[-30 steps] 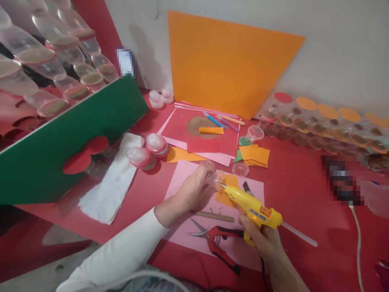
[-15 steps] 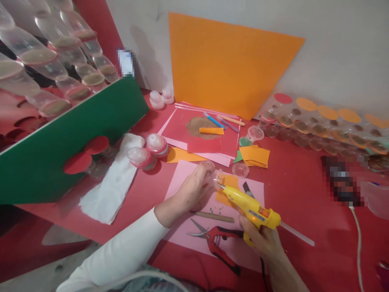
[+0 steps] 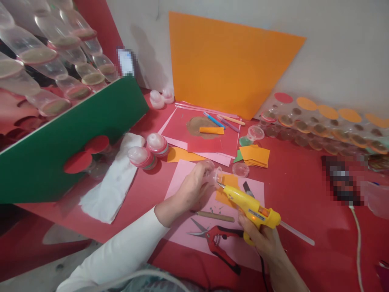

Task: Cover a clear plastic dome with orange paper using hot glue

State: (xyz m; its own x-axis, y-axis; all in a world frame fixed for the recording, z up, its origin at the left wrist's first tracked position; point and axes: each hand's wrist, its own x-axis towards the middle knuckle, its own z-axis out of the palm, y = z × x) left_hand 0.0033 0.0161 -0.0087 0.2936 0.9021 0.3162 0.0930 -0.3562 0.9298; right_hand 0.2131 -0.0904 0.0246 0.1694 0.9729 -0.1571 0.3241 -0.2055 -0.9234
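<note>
My left hand (image 3: 194,184) is closed round a small clear plastic cup (image 3: 215,175), tipped on its side with its rim facing right. My right hand (image 3: 263,237) grips a yellow glue gun (image 3: 251,207), a clear glue stick (image 3: 299,234) poking from its back. The metal nozzle is at the cup's rim; whether they touch I cannot tell. Beneath lie a pink sheet (image 3: 179,231) and an orange paper piece (image 3: 227,194). Red-handled pruning shears (image 3: 220,243), blades apart, and a thin brown stick (image 3: 215,216) rest below my hands.
Left stand a green board (image 3: 75,134), a folded white cloth (image 3: 112,186) and capped clear containers (image 3: 142,157). Behind are stacked red sheets (image 3: 173,127) with pens (image 3: 214,120), and a large orange board (image 3: 231,61). To the right are orange paper squares (image 3: 255,156) and a white cable (image 3: 358,243).
Almost nothing differs. The cup in my left hand has turned slightly, its rim showing a little more, while the glue gun stays at it.
</note>
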